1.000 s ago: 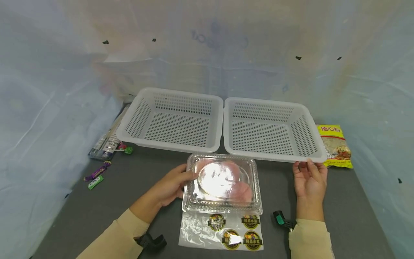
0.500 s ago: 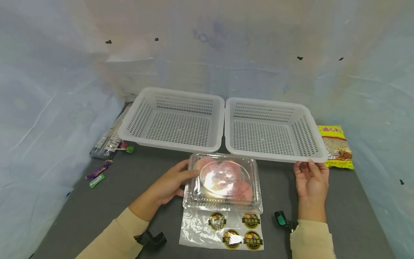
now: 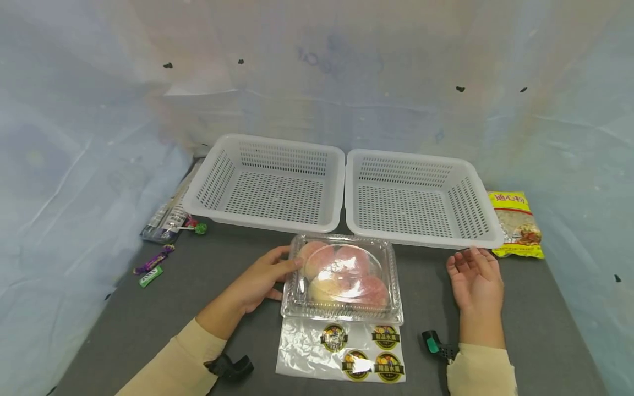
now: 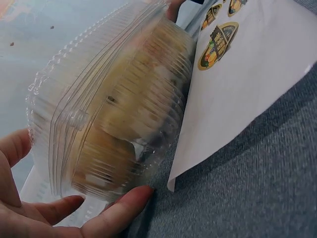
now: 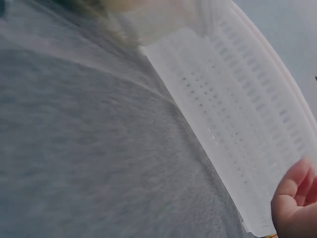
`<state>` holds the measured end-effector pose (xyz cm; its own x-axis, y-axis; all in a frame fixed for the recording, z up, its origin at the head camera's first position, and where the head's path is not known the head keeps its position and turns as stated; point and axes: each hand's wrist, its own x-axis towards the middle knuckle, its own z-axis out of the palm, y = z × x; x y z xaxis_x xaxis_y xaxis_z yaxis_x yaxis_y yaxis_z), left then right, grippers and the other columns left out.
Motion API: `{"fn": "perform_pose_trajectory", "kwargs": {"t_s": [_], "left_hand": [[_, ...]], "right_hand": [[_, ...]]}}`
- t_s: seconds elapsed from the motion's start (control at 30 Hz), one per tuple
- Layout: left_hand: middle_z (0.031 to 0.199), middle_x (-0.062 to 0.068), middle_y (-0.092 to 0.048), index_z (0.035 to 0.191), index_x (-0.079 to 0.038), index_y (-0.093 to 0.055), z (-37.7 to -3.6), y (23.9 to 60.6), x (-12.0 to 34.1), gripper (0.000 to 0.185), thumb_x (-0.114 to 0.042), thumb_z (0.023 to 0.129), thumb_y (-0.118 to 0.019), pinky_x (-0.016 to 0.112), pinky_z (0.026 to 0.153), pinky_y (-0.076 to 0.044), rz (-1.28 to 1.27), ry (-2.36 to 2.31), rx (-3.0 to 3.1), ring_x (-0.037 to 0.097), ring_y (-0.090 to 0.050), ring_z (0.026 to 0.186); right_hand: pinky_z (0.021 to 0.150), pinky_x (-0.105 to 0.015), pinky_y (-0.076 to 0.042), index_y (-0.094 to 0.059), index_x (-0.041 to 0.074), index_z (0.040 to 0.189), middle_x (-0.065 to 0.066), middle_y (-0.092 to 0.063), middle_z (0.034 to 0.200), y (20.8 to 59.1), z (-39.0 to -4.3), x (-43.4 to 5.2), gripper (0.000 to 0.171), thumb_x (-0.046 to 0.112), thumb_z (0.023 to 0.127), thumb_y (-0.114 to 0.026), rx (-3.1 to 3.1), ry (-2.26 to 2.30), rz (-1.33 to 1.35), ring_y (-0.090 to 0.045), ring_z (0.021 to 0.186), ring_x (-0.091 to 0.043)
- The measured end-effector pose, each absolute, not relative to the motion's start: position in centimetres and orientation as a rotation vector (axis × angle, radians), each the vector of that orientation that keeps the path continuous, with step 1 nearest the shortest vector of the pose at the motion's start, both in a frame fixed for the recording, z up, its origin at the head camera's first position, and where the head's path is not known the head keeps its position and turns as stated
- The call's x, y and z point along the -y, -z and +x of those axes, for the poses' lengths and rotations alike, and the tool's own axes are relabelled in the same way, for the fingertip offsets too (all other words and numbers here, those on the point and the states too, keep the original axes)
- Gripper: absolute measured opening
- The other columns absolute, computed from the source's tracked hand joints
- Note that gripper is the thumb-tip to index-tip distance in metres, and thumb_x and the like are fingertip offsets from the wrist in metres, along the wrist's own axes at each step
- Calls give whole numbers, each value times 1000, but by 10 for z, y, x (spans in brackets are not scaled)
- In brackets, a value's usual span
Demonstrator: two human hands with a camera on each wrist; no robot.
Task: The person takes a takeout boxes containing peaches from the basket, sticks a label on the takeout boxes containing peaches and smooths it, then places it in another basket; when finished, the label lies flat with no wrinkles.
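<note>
Clamshell box point(image 3: 342, 280) against left fingers point(image 3: 287, 263)

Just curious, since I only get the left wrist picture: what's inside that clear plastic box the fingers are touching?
Observer: The head view shows round pink and yellow fruits under the lid of the clear box.
Operator: Where's the other hand?
Observer: The right hand lies palm up on the table, holding nothing, close to the front corner of the right basket.
Operator: Is anything in that basket?
Observer: No. It's empty, and so is the left basket beside it.
</note>
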<state>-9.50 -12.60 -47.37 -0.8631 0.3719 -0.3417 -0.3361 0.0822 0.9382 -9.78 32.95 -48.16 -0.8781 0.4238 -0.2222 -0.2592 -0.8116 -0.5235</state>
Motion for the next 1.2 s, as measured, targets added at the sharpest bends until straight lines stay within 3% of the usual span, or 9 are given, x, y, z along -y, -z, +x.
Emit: {"fn": "perform_pose_trajectory", "kwargs": {"t_s": [0.17, 0.37, 0.53, 0.7, 0.83, 0.97, 1.07, 1.2], "left_hand": [[147, 23, -54, 169, -11, -34, -94, 475, 130, 74, -49, 112, -62, 51, 84, -63, 35, -1876, -1835, 38, -63, 122], [160, 30, -43, 171, -12, -31, -93, 472, 138, 72, -57, 116, -42, 56, 92, -60, 75, -1996, -1774, 47, -55, 133], [166, 31, -37, 173, -12, -26, -94, 458, 150, 72, -58, 118, -28, 60, 100, -55, 250, -2059, -1794, 51, -47, 141], [167, 29, -36, 175, -13, -23, -96, 439, 162, 76, -61, 116, -17, 61, 102, -54, 489, -2100, -1827, 55, -41, 145], [167, 30, -37, 174, -14, -26, -100, 427, 165, 76, -61, 116, -12, 60, 102, -54, 620, -2141, -1816, 59, -40, 143], [165, 32, -38, 174, -11, -26, -104, 421, 163, 80, -63, 115, -13, 57, 100, -55, 670, -2160, -1806, 57, -44, 140], [164, 32, -39, 173, -8, -25, -106, 418, 161, 84, -67, 113, -14, 56, 100, -55, 678, -2173, -1797, 55, -45, 139], [164, 33, -38, 173, -11, -27, -108, 415, 158, 83, -68, 113, -16, 56, 99, -55, 689, -2186, -1782, 58, -44, 139]], "right_hand": [[88, -39, -56, -54, 7, 126, -13, -64, 108, 483, -79, -326, 10, 9, 116, -51, 1016, -2761, -224, -62, 98, -28], [99, -39, -57, -65, 4, 138, -12, -71, 128, 493, -54, -325, 38, 11, 121, -32, 1655, -2708, 214, -67, 119, -26], [100, -39, -58, -44, -2, 160, -13, -65, 145, 495, -32, -321, 42, 9, 120, -38, 2201, -2587, 263, -65, 128, -24], [96, -35, -57, -36, -7, 164, -24, -51, 157, 494, -15, -308, 56, 8, 114, -56, 2649, -2336, 306, -64, 126, -21], [93, -31, -55, -44, -9, 159, -25, -57, 149, 494, -5, -297, 64, 11, 106, -74, 2840, -2063, 385, -63, 119, -19], [93, -31, -52, -55, 0, 153, -8, -67, 131, 494, 4, -287, 66, 22, 99, -85, 2990, -1777, 411, -62, 116, -15], [91, -33, -51, -64, 11, 136, 3, -64, 120, 497, 11, -281, 52, 28, 94, -90, 3050, -1600, 480, -59, 111, -14], [80, -33, -47, -64, 21, 113, 12, -54, 105, 500, 18, -273, 40, 31, 88, -94, 3087, -1357, 614, -49, 99, -9]]}}
